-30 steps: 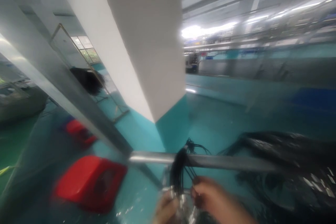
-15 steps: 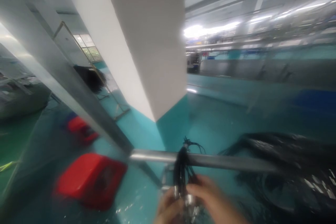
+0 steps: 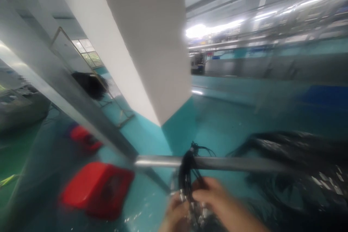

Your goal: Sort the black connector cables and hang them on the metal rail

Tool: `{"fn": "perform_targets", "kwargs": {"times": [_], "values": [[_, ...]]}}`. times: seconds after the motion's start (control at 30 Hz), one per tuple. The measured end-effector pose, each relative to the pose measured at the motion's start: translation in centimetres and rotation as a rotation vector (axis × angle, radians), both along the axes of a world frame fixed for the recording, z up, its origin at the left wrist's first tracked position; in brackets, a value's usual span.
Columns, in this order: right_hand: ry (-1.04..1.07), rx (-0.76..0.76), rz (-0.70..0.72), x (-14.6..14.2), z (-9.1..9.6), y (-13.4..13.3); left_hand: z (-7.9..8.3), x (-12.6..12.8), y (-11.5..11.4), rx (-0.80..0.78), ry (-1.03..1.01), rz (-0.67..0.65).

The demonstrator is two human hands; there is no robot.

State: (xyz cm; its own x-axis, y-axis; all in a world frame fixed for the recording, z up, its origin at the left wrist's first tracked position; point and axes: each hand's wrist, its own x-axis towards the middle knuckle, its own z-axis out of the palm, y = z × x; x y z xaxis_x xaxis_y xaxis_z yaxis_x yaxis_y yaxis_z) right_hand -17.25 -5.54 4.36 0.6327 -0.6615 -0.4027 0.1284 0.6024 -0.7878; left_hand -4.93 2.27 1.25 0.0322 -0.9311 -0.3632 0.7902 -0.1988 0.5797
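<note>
A bundle of black cables (image 3: 186,168) hangs over a horizontal metal bar (image 3: 228,164) at the bottom centre. Shiny metal ends (image 3: 197,214) dangle from the bundle's lower part. My left hand (image 3: 174,216) is closed around the bundle's lower end, just left of the metal ends. My right hand (image 3: 217,203) has its fingers curled on the cables just below the bar. The whole picture is blurred by motion.
A white pillar (image 3: 144,43) with a teal base rises straight ahead. A slanted metal beam (image 3: 67,94) runs down to the bar's left end. Two red crates (image 3: 96,188) (image 3: 83,137) sit on the teal floor at left. More black cable bundles (image 3: 293,152) hang on the bar at right.
My right hand has slid slightly left and up on the cables. The view has shifted a little; the bundle stays on the bar.
</note>
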Motion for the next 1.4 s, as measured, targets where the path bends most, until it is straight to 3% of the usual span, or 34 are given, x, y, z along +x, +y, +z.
{"fn": "perform_targets", "kwargs": {"times": [0.2,0.47,0.6,0.77,0.97,1.2,1.4], "values": [[0.034,-0.064,-0.002,-0.4,0.4,0.0,-0.7,0.3,0.0,-0.044,-0.066,-0.017],[-0.126,0.089,-0.016,-1.2,-0.9,0.0,-0.6,0.3,-0.1,-0.041,-0.068,-0.006],[-0.132,0.077,-0.009,-0.9,-1.6,-0.1,-0.8,0.0,-0.3,-0.036,-0.066,0.031],[0.037,-0.1,0.037,0.3,-2.3,-0.4,-1.4,-0.3,-0.4,-0.064,-0.106,0.046],[0.198,-0.148,-0.009,0.6,-1.3,0.0,-2.4,-0.3,-0.9,-0.001,-0.161,0.115],[0.117,-0.135,0.025,0.0,-1.2,-0.2,-0.7,-0.2,-0.9,0.037,-0.182,0.032],[-0.063,-0.032,0.047,-0.8,0.7,0.2,-0.2,0.1,-0.7,-0.015,-0.118,0.01]]}}
